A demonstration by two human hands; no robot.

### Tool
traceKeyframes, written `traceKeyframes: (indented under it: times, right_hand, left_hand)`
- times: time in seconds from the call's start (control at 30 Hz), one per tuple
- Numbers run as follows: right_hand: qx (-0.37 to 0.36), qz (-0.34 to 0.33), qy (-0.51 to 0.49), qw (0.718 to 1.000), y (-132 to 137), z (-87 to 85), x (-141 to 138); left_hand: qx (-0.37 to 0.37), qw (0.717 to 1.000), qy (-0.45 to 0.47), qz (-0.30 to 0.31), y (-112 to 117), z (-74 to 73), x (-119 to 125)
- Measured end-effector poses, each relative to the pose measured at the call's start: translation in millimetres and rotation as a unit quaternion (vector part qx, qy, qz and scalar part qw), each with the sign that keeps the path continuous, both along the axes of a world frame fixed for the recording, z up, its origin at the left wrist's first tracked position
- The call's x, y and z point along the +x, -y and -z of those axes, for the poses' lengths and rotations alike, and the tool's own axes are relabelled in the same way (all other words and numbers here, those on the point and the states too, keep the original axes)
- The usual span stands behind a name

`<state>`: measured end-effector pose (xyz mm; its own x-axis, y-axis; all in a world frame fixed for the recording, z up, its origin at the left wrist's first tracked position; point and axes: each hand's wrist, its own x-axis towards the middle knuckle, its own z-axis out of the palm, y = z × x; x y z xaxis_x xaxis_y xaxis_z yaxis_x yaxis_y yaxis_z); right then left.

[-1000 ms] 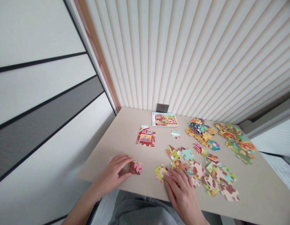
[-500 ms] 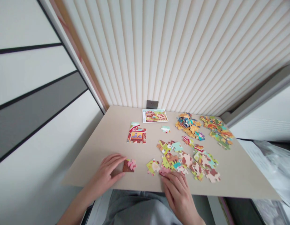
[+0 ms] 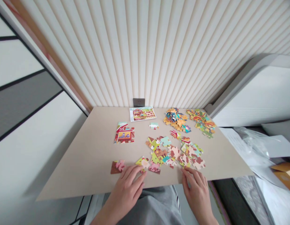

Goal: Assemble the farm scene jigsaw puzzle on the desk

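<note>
Against the ribbed wall (image 3: 145,53), below a dark socket (image 3: 138,102), lies a picture card (image 3: 143,113) of a red barn and a spotted cow; the print down its pale left strip is too small to read from here. The left hand (image 3: 129,187) is palm down near the front edge of the table (image 3: 84,156), its fingertips at the lower edge of a yellow-green puzzle piece (image 3: 142,161), thumb apart from the index finger. Whether it pinches the piece I can't tell. The right hand (image 3: 197,187) rests with loosely bent fingers, thumb a little apart, just beside the heap of farm pieces (image 3: 174,152). A brown-and-pink cluster (image 3: 115,167) sits left of the yellow-green piece, a pink piece (image 3: 154,168) right of it. Farther back lie a joined barn section (image 3: 124,133) and an orange-and-blue pile (image 3: 176,117). Off to the right is crumpled clear plastic (image 3: 251,140).
</note>
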<state>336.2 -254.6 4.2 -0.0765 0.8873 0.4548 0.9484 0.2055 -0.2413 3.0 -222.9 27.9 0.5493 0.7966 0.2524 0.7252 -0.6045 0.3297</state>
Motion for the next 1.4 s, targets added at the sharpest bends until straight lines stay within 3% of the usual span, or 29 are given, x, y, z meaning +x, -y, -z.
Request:
traceKeyframes:
  times: [0.2, 0.33, 0.53, 0.73, 0.93, 1.07, 1.2, 1.4]
  right_hand:
    - [0.032, 0.137, 0.021, 0.990, -7, -6.9, 43]
    - [-0.012, 0.192, 0.025, 0.981, -9, -7.2, 80]
    - [-0.102, 0.152, -0.016, 0.983, -16, 0.9, 96]
    - [-0.114, 0.138, -0.008, 0.984, -20, 5.7, 106]
    - [-0.095, 0.161, -0.008, 0.982, -27, -1.8, 126]
    - [-0.067, 0.088, -0.007, 0.994, -51, -9.6, 115]
    - [-0.095, -0.004, 0.032, 0.995, -76, -12.7, 102]
    - [-0.097, -0.014, 0.037, 0.995, -85, -10.7, 113]
  left_hand:
    - [0.010, 0.998, -0.043, 0.044, -5, 2.1, 32]
    - [0.022, 0.997, -0.063, 0.049, -10, 7.4, 37]
    - [0.037, 0.993, -0.099, 0.051, -17, 7.5, 45]
    - [0.040, 0.993, -0.098, 0.056, -22, 5.6, 57]
    - [0.029, 0.992, -0.101, 0.064, -31, 2.9, 66]
    - [0.019, 0.993, -0.095, 0.071, -36, 0.6, 72]
    - [0.013, 0.994, -0.081, 0.072, -37, -1.2, 75]
    - [0.007, 0.996, -0.066, 0.065, -35, -2.0, 73]
